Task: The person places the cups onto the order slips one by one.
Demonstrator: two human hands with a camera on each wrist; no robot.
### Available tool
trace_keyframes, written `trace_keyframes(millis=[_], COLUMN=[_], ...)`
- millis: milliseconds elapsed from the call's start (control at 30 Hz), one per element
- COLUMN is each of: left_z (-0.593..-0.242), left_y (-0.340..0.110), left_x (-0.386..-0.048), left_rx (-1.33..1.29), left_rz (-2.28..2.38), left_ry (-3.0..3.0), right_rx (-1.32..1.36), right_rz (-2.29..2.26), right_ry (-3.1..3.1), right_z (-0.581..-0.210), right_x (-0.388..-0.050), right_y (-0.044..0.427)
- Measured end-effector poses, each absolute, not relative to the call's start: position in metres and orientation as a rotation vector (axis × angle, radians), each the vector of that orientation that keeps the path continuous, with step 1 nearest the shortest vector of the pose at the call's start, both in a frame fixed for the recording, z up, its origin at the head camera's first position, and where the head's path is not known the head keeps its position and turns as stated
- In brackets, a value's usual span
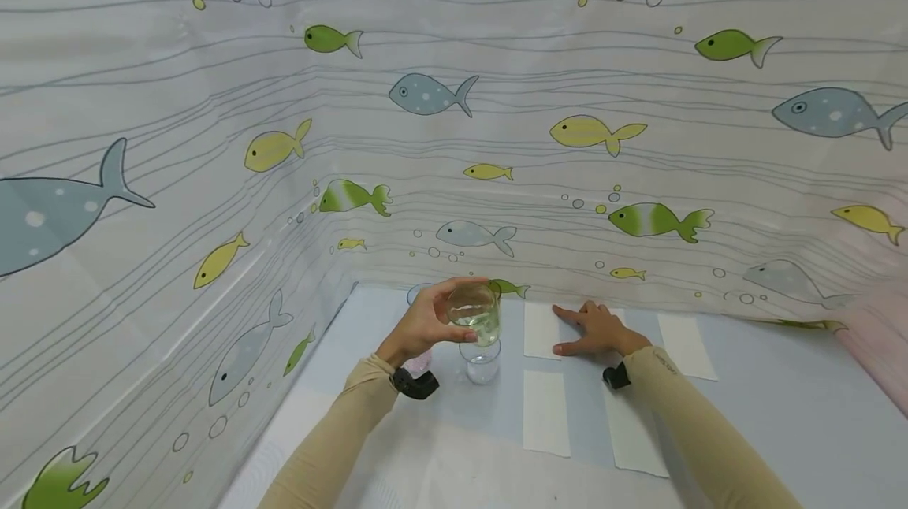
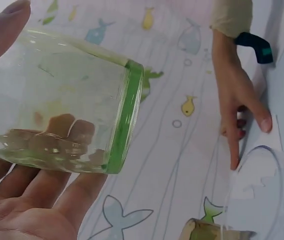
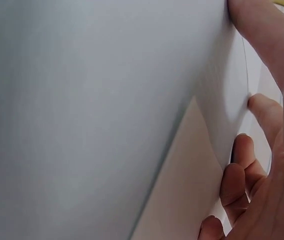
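Note:
My left hand (image 1: 420, 328) grips a clear green-tinted glass (image 1: 485, 324) around its side, thumb in front, raised above the table. In the left wrist view the glass (image 2: 72, 95) appears sideways with a green band at one end, and fingers show through its wall. A clear glass (image 1: 482, 369) stands just below it on the table. My right hand (image 1: 596, 329) touches the table at a white paper piece (image 1: 541, 336), with its forefinger and thumb stretched out and apart. Its other fingers are bent and hold nothing.
A pink-tinted glass (image 1: 420, 364) stands partly hidden behind my left wrist, with a blue-rimmed glass (image 1: 414, 293) farther back. More white paper pieces (image 1: 545, 414) lie on the pale blue table (image 1: 766, 406). A fish-patterned curtain (image 1: 525, 99) encloses the table's back and sides.

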State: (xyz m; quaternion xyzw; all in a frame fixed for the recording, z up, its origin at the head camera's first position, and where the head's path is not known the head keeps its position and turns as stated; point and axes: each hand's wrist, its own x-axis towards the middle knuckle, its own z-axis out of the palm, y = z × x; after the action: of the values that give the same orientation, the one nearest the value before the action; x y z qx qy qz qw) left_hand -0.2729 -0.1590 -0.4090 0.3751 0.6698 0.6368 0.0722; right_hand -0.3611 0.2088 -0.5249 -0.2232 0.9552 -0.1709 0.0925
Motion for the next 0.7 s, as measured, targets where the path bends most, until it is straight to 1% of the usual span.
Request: trace_keyframes(millis=[200,400,700], left_z=[-0.397,-0.400,-0.405], left_y=[-0.135,-0.113,-0.087], left_x=[-0.302,-0.325,-0.343], left_rx=[1.090,0.990,0.938], left_rz=[1.928,2.029,1.980], left_ry=[2.071,1.992,1.929], right_rx=[-0.628,-0.619,-0.609], right_rz=[-0.522,-0.511,-0.481], right_ry=[2.816,2.816,2.813], right_z=[-0.522,-0.526,-0.523], right_x=[-0.362,-0.361,-0.363], right_y=[0.207,0.205,0.207])
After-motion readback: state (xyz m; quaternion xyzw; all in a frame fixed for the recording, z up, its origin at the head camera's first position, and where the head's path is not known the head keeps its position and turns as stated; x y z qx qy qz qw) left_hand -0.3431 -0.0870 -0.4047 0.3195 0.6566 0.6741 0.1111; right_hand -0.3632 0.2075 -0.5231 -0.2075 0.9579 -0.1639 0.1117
